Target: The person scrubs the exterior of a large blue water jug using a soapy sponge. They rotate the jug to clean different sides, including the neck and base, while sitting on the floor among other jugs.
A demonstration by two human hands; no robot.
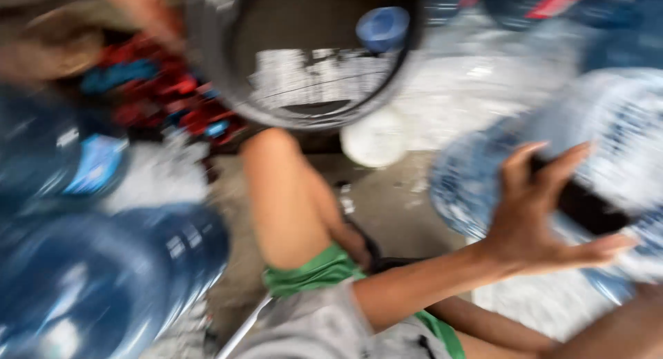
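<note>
Head view, heavily blurred by motion. One hand (545, 214) is spread wide, fingers (525, 167) fanned and pressed against the side of a big bluish water jug (608, 138) at the right; its palm lies on the jug's wall beside a dark handle recess. Which hand this is cannot be told for sure; it looks like the left, reaching across from below. The other hand cannot be made out. The jug is tilted, above a wet, pale floor (387, 200). A bare knee (276, 186) with green shorts (311, 273) sits in the middle. Above it is a dark round tub (207, 48) with a blue cap (382, 27) inside. More blue jugs (103, 276) lie at the lower left.
</note>
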